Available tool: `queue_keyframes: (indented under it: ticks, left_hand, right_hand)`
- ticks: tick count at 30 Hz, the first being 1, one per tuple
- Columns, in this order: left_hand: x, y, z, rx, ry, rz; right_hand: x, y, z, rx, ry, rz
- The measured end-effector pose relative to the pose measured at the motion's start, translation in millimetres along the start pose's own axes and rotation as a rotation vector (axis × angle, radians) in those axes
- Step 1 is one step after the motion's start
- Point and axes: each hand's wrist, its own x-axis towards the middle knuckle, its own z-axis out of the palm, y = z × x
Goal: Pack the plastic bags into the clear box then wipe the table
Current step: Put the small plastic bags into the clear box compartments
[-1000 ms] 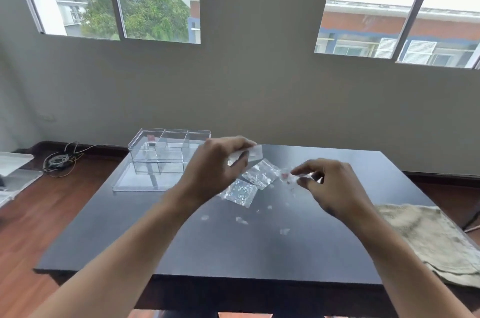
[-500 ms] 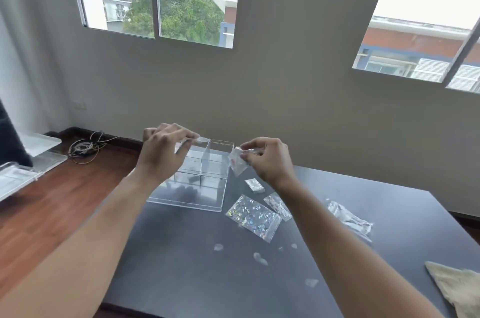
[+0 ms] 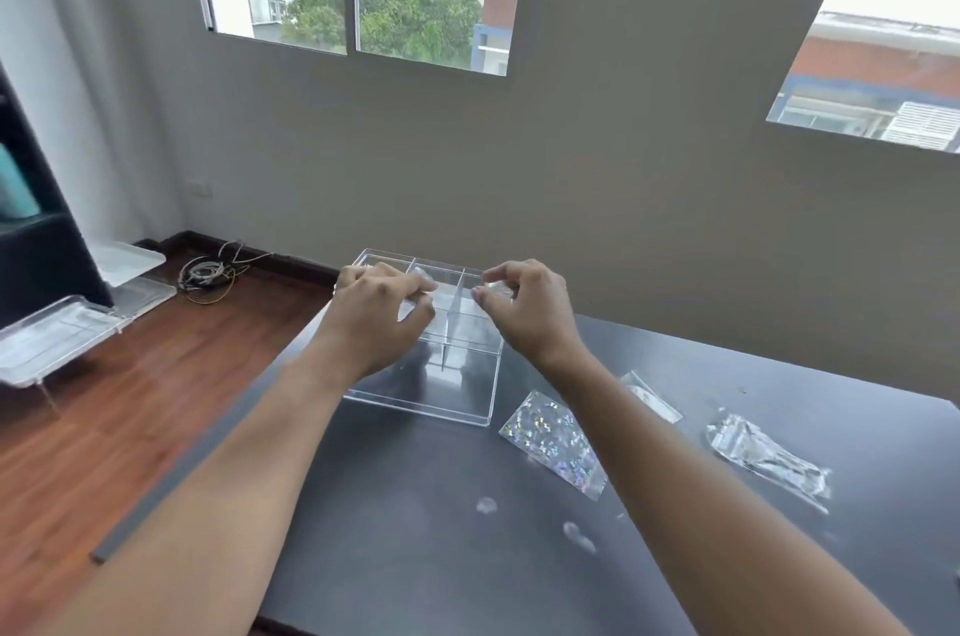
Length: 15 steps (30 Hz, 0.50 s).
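The clear box point(image 3: 467, 393), split into compartments, stands on the dark table point(image 3: 415, 557) near its far left corner. Both my hands hover over its open top. My left hand point(image 3: 379, 318) pinches a small clear plastic bag point(image 3: 422, 283) above the left compartments. My right hand point(image 3: 524, 313) pinches another small clear bag point(image 3: 485, 293) over the right side. On the table to the right of the box lie a holographic bag point(image 3: 553, 443), a clear bag point(image 3: 654, 399) partly hidden by my right forearm, and a crumpled clear bag point(image 3: 769, 458).
Small pale scraps point(image 3: 485, 505) dot the table in front of the box. The table's left edge point(image 3: 171, 474) drops to a wooden floor with clear trays point(image 3: 57, 339) and a cable coil point(image 3: 208, 271). A grey wall with windows stands behind.
My view has swung left, so the cloth is out of frame. Both hands carried their small bags from the table's middle to above the box, and my right hand dropped closer to its top.
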Motion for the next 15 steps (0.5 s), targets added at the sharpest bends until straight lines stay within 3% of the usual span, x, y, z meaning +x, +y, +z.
queue_keyframes:
  ticks: [7,15]
  left_hand:
    - [-1.6,-0.7,0.2,0.018,-0.027,0.019]
    - [-5.1,10.3,1.2,0.130,-0.066,0.071]
  right_hand:
    - [-16.9,4.2,0.7,-0.614,-0.275,-0.195]
    - [-3.3,6.2,-10.8,-0.625,-0.459,-0.194]
